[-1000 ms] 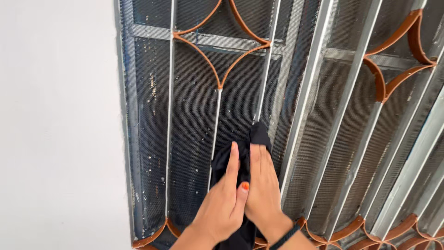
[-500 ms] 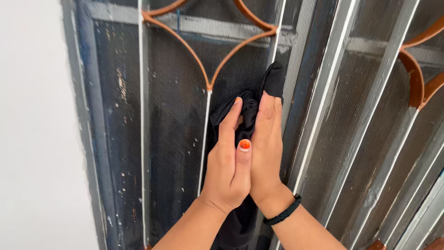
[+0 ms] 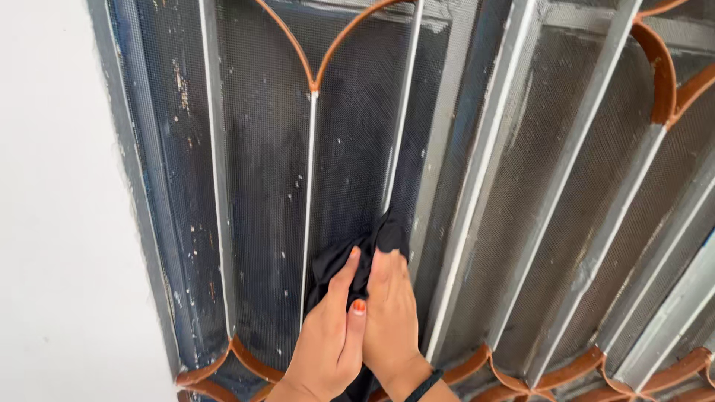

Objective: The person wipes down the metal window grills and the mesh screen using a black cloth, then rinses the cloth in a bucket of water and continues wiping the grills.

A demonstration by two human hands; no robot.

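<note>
A black cloth [image 3: 345,257] is pressed flat against the dark mesh screen [image 3: 350,149] of a window, between two thin white bars. My left hand [image 3: 325,342] lies on the cloth's left part, fingers straight, thumb with an orange nail toward the middle. My right hand [image 3: 391,320] presses the cloth's right part, side by side with the left and touching it. A dark braided band [image 3: 424,387] sits on my right wrist. The cloth's lower end hangs down behind my hands.
The window grille has white vertical bars [image 3: 477,179] and orange curved pieces [image 3: 313,71] at top and bottom. The mesh is dusty with pale specks. A plain white wall [image 3: 67,223] runs along the left. More barred panels [image 3: 596,186] extend to the right.
Both hands and the cloth went up the mesh, then slid back down toward the bottom of the panel. The view also shifted.
</note>
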